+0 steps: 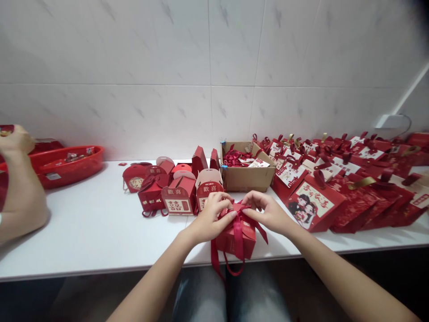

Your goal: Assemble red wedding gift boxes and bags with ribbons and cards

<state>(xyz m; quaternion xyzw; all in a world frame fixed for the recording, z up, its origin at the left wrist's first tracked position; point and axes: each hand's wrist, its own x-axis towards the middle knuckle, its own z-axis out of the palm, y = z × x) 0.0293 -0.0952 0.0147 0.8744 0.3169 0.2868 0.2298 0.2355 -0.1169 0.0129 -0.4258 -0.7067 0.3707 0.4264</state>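
A small red gift box [234, 239] sits at the front edge of the white table [100, 228], right before me. A dark red ribbon [238, 237] runs over its top, and its loose ends hang below the table edge. My left hand [212, 217] pinches the ribbon on the left of the box top. My right hand [266, 212] pinches it on the right. Both hands have their fingers closed on the ribbon, above the box lid.
Several small red boxes [174, 188] stand behind my hands. A brown carton [246, 176] holds red ribbons. Many finished red boxes [342, 179] with bows fill the right side. A red tray [63, 165] sits far left, where another person's arm [20, 197] reaches in.
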